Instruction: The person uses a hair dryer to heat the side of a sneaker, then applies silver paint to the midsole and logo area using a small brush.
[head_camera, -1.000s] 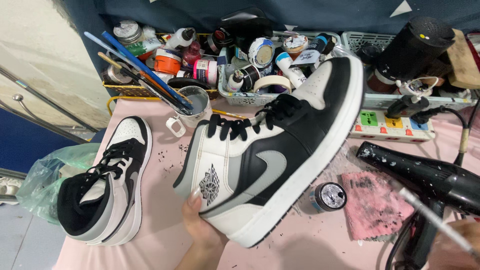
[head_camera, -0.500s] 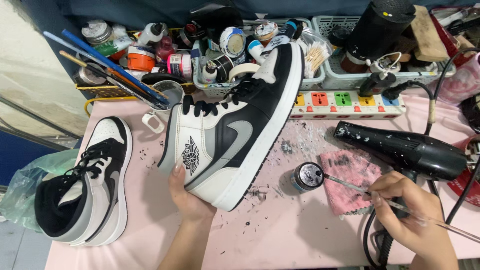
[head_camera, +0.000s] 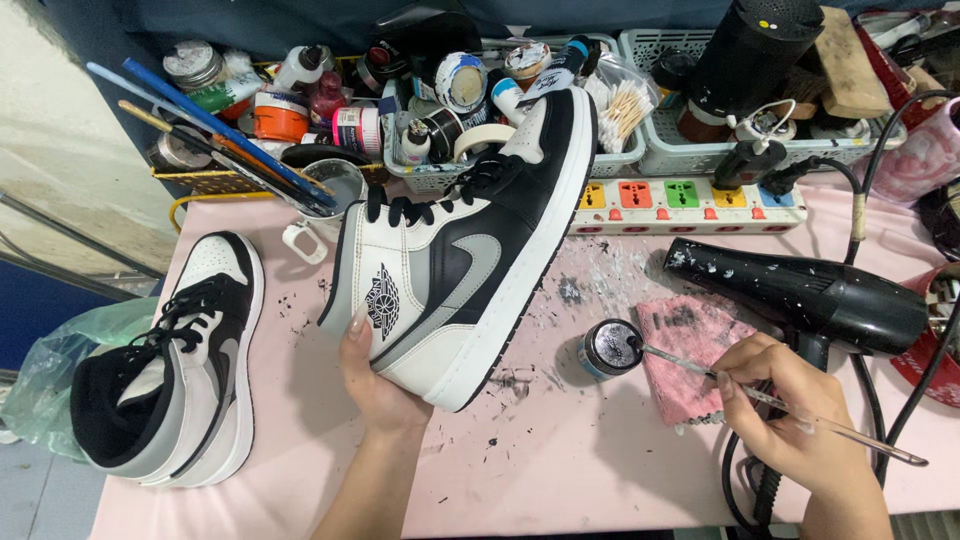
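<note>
My left hand (head_camera: 372, 372) grips the heel of a black, white and grey high-top sneaker (head_camera: 465, 245), holding it tilted on its side above the pink table (head_camera: 520, 470). My right hand (head_camera: 785, 405) holds a thin paintbrush (head_camera: 780, 400) whose tip dips into a small open paint jar (head_camera: 608, 348). The matching second sneaker (head_camera: 175, 365) stands on the table at the left, apart from both hands.
A black hair dryer (head_camera: 800, 295) and a pink stained cloth (head_camera: 690, 355) lie right of the jar. A power strip (head_camera: 690, 200), white baskets of paint bottles and tape (head_camera: 470, 95), and a cup of brushes (head_camera: 330, 190) line the back. A green plastic bag (head_camera: 60, 360) hangs at the left edge.
My right hand came into view with the brush and brought its tip to the paint jar. The held sneaker stayed in my left hand while the view shifted.
</note>
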